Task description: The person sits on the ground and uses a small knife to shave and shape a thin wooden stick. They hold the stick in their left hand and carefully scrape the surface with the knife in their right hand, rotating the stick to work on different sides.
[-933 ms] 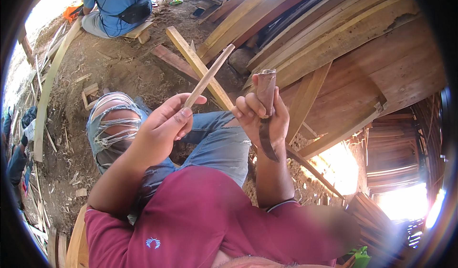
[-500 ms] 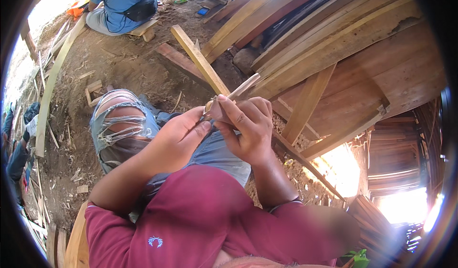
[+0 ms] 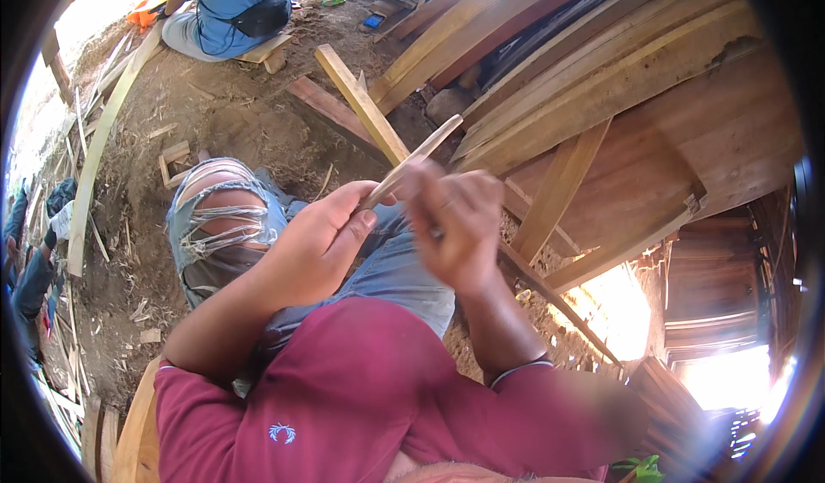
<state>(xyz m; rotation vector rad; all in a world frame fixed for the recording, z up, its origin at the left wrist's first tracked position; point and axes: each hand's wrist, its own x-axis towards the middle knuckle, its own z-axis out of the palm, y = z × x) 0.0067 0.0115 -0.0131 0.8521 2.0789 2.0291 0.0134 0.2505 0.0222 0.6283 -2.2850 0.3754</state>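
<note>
A slim, pale wooden stick (image 3: 431,145) slants up and to the right over my lap. My left hand (image 3: 320,244) is closed on its lower end, the thumb lying along it. Against the right side of the stick, my right hand (image 3: 460,229) is curled but smeared by motion. Whether it touches the stick, or has anything in its fingers, cannot be made out. Beneath both hands are my legs in torn blue jeans (image 3: 387,264).
A squared wooden bar (image 3: 361,100) points away beyond the stick. Stacked long boards (image 3: 601,79) fill the right side, with a slanting brace (image 3: 563,186) beneath. A long thin strip (image 3: 103,139) lies at left. A seated person in blue (image 3: 236,10) is at the far left.
My right hand has moved slightly right and down and is now blurred. The small brown folded sheet it pressed round the stick no longer shows. More of the stick is exposed.
</note>
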